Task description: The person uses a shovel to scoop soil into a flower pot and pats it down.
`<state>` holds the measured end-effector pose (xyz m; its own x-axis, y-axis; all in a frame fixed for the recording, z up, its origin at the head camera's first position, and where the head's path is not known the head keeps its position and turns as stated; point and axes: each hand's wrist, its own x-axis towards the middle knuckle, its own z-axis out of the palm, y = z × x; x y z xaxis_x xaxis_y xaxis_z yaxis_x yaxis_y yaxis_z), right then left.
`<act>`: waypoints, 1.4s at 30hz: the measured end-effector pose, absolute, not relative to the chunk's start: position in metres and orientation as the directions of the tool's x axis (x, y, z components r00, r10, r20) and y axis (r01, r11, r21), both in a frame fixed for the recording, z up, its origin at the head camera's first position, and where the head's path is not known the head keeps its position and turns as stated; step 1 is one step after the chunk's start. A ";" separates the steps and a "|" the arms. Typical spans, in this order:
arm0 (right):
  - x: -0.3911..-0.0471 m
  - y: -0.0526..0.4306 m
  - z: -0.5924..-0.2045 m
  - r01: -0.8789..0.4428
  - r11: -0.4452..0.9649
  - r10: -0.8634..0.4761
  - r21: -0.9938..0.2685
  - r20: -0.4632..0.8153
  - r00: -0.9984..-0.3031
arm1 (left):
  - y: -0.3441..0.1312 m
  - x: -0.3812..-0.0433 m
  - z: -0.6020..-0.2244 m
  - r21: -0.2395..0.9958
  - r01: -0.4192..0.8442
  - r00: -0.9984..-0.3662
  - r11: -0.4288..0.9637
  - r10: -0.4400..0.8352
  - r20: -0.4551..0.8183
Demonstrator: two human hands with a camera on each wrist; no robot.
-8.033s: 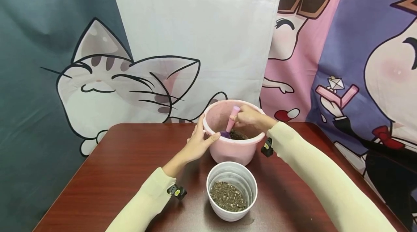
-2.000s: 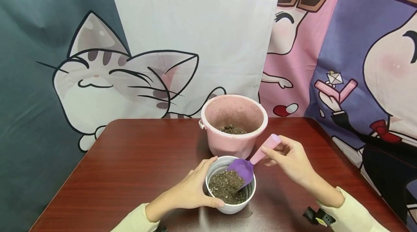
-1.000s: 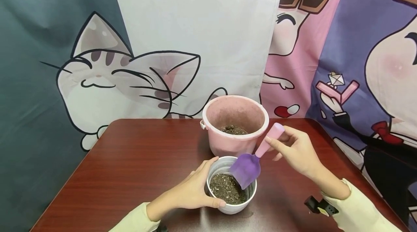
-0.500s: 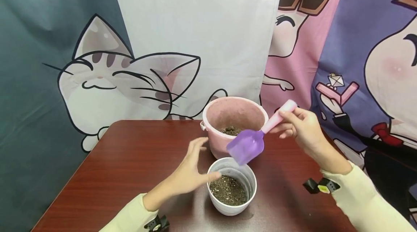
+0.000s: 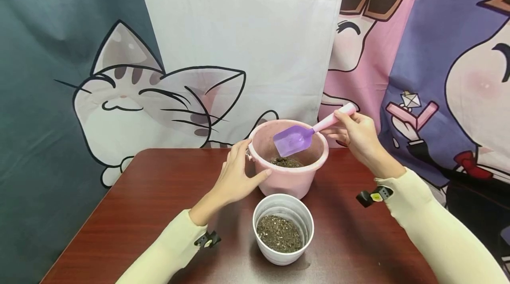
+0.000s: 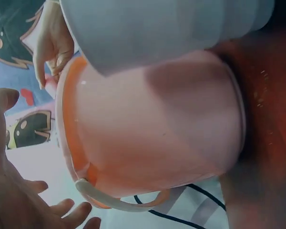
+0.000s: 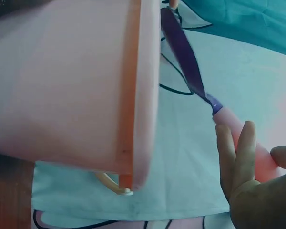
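Observation:
In the head view my right hand (image 5: 361, 138) pinches the pink handle of a small garden trowel (image 5: 294, 140). Its purple blade hovers over the mouth of a pink bucket (image 5: 287, 183), with no soil visible on it. Dark soil (image 5: 286, 162) lies low inside the bucket. My left hand (image 5: 236, 177) is at the bucket's left rim, thumb and fingers spread. The left wrist view shows those fingers (image 6: 76, 215) fanned beside the rim; contact is hard to tell. In front of the bucket stands a white pot (image 5: 280, 257), partly filled with soil (image 5: 279, 233).
The brown tabletop (image 5: 159, 213) carries both containers. A white bucket handle (image 6: 119, 202) hangs on the bucket's side. Directly behind the table's far edge hangs a printed cloth backdrop (image 5: 239, 31). Crumbs of soil (image 6: 260, 90) are scattered on the table.
Soil has gone from the trowel into the white pot. The right hand has lifted the trowel out and back over the bucket. My left hand has left the pot for the bucket's rim.

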<state>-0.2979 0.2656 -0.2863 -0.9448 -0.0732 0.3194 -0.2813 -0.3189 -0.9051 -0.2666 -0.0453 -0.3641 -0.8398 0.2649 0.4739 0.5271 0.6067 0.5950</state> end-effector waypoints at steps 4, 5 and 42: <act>-0.311 0.257 -0.296 -0.275 -0.304 -0.021 -0.912 0.295 -0.955 | -0.036 -0.278 -0.367 0.611 0.478 -0.868 0.630 0.234 0.437; -0.314 0.255 -0.299 -0.265 -0.289 -0.016 -0.920 0.281 -0.959 | -0.034 -0.280 -0.369 0.620 0.468 -0.874 0.630 0.227 0.429; -0.382 0.195 -0.330 0.056 0.307 -0.016 -0.950 -0.064 -0.998 | -0.023 -0.291 -0.382 0.772 0.353 -0.930 0.529 0.109 0.351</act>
